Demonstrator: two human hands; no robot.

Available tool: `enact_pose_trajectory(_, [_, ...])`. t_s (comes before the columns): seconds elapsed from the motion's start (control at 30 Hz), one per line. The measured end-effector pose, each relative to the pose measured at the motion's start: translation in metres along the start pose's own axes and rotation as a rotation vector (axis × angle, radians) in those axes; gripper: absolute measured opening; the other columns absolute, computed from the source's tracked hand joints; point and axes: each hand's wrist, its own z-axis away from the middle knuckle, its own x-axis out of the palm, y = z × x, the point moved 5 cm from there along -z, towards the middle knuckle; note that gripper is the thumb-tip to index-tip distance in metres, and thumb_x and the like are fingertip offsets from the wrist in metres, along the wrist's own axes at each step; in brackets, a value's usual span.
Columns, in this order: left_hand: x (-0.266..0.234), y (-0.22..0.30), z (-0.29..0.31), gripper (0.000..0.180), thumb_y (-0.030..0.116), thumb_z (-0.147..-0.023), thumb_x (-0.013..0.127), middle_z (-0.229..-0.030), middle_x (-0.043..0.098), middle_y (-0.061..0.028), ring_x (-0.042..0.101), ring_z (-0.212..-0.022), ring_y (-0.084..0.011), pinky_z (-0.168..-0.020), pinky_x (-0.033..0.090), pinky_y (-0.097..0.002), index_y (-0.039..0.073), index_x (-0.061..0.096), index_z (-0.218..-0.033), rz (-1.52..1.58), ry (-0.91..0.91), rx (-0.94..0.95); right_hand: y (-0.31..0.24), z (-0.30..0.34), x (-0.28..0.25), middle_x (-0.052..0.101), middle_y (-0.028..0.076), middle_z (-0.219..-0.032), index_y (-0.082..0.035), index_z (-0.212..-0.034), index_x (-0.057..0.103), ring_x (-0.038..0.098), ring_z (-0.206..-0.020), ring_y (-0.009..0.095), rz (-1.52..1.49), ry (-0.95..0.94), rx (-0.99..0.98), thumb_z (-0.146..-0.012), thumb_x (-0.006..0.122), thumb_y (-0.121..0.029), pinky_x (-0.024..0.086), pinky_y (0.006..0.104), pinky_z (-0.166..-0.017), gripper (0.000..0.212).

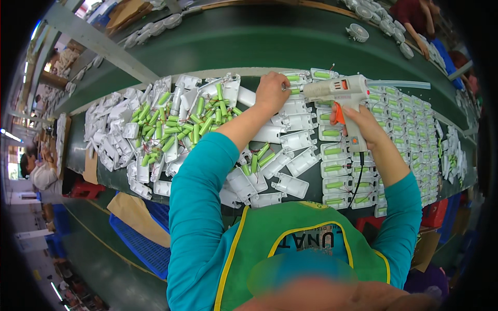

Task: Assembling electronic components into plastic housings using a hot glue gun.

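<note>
Far left, under the bench, a red bin (pixel 85 189), contents hidden, then a blue crate (pixel 136 248) with a brown sheet (pixel 139 220) lying in it; above them, loose white shells (pixel 106 123) pile up, looking unfilled, and beside those a heap of green cells (pixel 205 118) waits, plenty left! Mid-bench, open shells (pixel 298 123) lie mostly bare. Here's the left hand (pixel 272 92), fingers bent together at the nozzle tip; whether they pinch anything, I can't tell. The glue gun (pixel 345 89) points straight at it, the right hand (pixel 363 124) wrapped firmly around its handle. And to the right, tidy rows of filled shells (pixel 334 150), one green cell seated in most: a big share looks loaded, though gluing can't be confirmed.
</note>
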Motion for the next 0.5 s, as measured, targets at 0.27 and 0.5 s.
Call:
enact_pose_trajectory(0.27, [0.003, 0.003, -0.003, 0.006, 0.012, -0.072, 0.071, -0.095, 0.061, -0.0091, 0.053, -0.097, -0.0306, -0.086, 0.045, -0.0385, 0.009, 0.069, -0.077, -0.047, -0.006, 0.053, -0.009, -0.003, 0.012, 0.064, 0.005, -0.090, -0.002, -0.102, 0.060, 0.059, -0.085, 0.014, 0.045, 0.064, -0.046, -0.092, 0.058, -0.036, 0.048, 0.0286, -0.072, 0.035])
enact_pose_trajectory(0.5, [0.007, 0.002, -0.003, 0.005, 0.013, -0.074, 0.069, -0.095, 0.059, -0.0109, 0.055, -0.099, -0.0316, -0.085, 0.047, -0.0395, 0.008, 0.068, -0.076, -0.037, 0.004, 0.009, -0.009, -0.005, 0.013, 0.062, 0.005, -0.086, -0.001, -0.102, 0.059, 0.058, -0.081, 0.014, 0.027, 0.104, -0.018, -0.093, 0.058, -0.034, 0.048, 0.0290, -0.073, 0.035])
